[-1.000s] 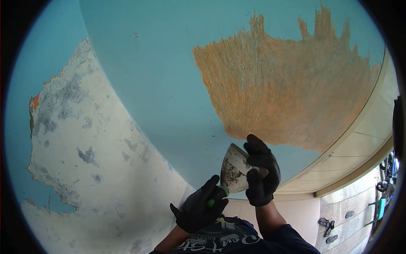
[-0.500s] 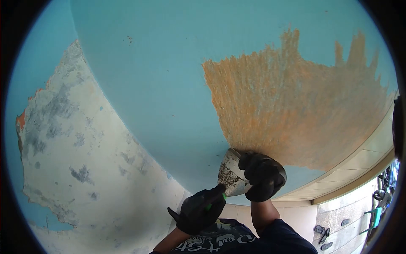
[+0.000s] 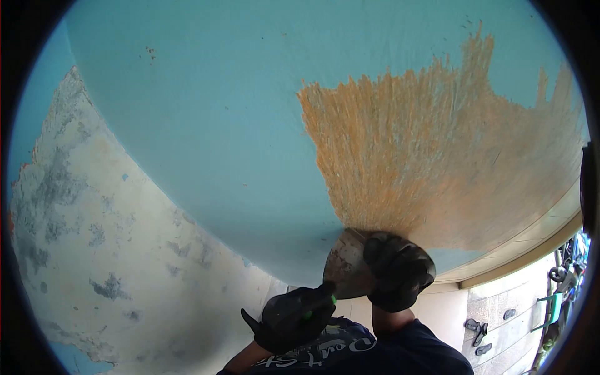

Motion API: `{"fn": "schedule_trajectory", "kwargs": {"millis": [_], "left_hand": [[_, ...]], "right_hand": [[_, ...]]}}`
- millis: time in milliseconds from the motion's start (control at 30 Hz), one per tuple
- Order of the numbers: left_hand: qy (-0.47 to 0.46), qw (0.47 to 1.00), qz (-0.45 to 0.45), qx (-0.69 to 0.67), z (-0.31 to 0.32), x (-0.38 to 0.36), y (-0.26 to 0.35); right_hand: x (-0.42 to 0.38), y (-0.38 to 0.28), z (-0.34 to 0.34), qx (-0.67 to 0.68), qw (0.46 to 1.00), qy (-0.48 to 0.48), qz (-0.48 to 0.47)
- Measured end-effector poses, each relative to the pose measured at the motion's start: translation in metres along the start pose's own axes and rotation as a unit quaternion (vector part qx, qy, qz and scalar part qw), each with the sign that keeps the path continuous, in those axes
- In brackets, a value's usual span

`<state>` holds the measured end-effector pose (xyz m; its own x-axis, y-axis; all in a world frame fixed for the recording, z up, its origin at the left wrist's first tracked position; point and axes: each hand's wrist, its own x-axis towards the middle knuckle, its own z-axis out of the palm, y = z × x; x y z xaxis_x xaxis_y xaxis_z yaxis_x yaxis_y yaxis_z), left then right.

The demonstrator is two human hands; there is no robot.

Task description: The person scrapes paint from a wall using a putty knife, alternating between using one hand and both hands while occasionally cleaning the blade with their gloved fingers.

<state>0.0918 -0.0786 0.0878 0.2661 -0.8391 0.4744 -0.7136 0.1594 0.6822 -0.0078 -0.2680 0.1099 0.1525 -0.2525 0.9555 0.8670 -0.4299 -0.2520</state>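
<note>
In the head view, my right hand (image 3: pixel 400 269), in a black glove, is closed around the rim of a stained, rounded grey pan (image 3: pixel 349 265). The pan sits just in front of my chest, close to the lower edge of an orange-brown patch (image 3: pixel 381 150) on the turquoise wall. My left hand (image 3: pixel 294 319), also black-gloved, is closed beside the pan's lower left edge, with the thumb sticking out to the left. Bits of a green handle (image 3: pixel 333 300) show between its fingers; the rest of that tool is hidden.
Left of a curved edge lies a pale, grey-blotched wall section (image 3: pixel 125 250) with peeled turquoise borders. A beige ledge (image 3: pixel 519 244) runs along the right. Below it are sandals (image 3: pixel 478 331) on paving and a green stool (image 3: pixel 550 312).
The pan and my right hand have shifted slightly right and down, and the pan's face is turned differently. My left hand stays about where it was. The view has shifted a little.
</note>
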Motion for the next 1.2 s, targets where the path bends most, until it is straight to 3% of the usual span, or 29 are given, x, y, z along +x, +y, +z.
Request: {"fn": "schedule_trajectory", "kwargs": {"millis": [67,200,400,500,567,700,767,800,867,1000,1100,1200], "left_hand": [[0.003,1.0,0.025,-0.018,0.003,-0.004,-0.005],[-0.008,0.999,-0.021,-0.05,-0.001,-0.004,0.002],[-0.016,0.999,0.015,-0.028,-0.001,-0.002,0.0],[0.015,0.999,0.038,-0.033,0.002,-0.003,-0.006],[-0.007,0.998,0.067,0.003,-0.004,0.0,-0.006],[0.033,0.998,-0.024,-0.045,0.004,-0.007,-0.002],[0.002,1.0,0.004,-0.019,-0.005,-0.001,0.002],[0.004,1.0,0.003,-0.018,-0.005,0.0,0.002],[0.004,0.998,-0.027,-0.056,-0.006,-0.003,0.004],[-0.015,0.998,-0.006,-0.059,-0.005,-0.001,0.0],[-0.012,0.997,-0.042,-0.071,-0.006,-0.001,0.006],[-0.005,0.999,0.036,-0.008,-0.004,-0.001,-0.002]], "right_hand": [[-0.017,-0.009,0.003,-0.123,0.986,0.053,0.096],[-0.011,-0.014,0.011,-0.092,0.987,0.082,0.108],[0.007,-0.012,0.021,-0.036,0.987,0.119,0.099],[0.004,-0.012,0.019,-0.122,0.973,0.15,0.126],[0.009,-0.01,0.017,-0.066,0.983,0.131,0.113],[0.002,-0.005,0.019,0.007,0.986,0.157,0.059],[-0.009,-0.015,0.016,-0.189,0.962,0.125,0.154],[-0.003,-0.012,0.018,-0.187,0.963,0.123,0.154],[0.008,-0.008,0.03,-0.018,0.976,0.193,0.099],[0.005,-0.006,0.021,-0.046,0.985,0.146,0.084],[0.009,-0.007,0.024,-0.016,0.989,0.139,0.048],[0.005,-0.008,0.024,-0.058,0.98,0.172,0.079]]}}
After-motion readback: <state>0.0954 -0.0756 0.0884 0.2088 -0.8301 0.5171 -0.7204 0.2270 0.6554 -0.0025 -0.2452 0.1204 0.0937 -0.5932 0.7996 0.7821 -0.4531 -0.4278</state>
